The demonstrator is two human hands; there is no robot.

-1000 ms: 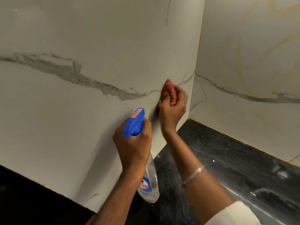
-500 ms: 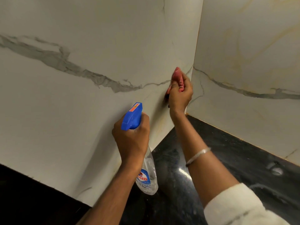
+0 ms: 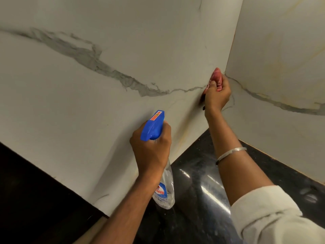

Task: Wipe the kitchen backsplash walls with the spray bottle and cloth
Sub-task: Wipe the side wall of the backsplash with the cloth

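My right hand (image 3: 217,95) grips a bunched red cloth (image 3: 217,78) and presses it on the left backsplash wall (image 3: 123,41), right beside the corner with the right wall (image 3: 281,50). Both walls are white marble with grey veins. My left hand (image 3: 151,148) holds a clear spray bottle (image 3: 164,189) by its neck. The bottle's blue trigger head (image 3: 153,125) points up toward the left wall, and its body hangs below my hand over the counter.
A glossy black stone countertop (image 3: 202,191) runs along the foot of both walls and meets them in the corner. A dark area (image 3: 26,199) lies at the lower left. A silver bangle (image 3: 230,153) sits on my right wrist.
My right hand has slid the cloth to the right along the left wall, into the corner. My left hand with the bottle has stayed about where it was.
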